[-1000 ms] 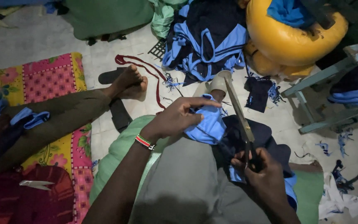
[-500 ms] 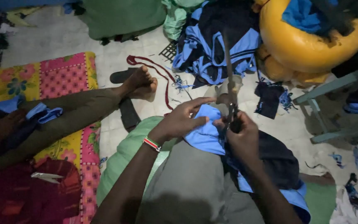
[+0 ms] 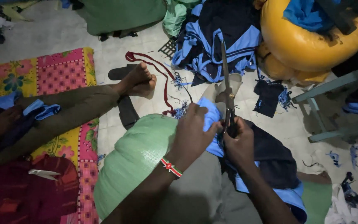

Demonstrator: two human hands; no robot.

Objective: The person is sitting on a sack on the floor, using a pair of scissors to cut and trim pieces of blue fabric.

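Long steel scissors [image 3: 226,89] have swung upright, blades now shut. Right hand [image 3: 239,143] grips their handles; left hand [image 3: 193,132] pinches the light blue fabric piece [image 3: 210,118], so a cut looks done.

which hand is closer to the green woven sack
Left. The left hand pinches the light blue cloth right beside the green woven sack. The right hand, gripping the scissors, sits farther off, past the left hand.
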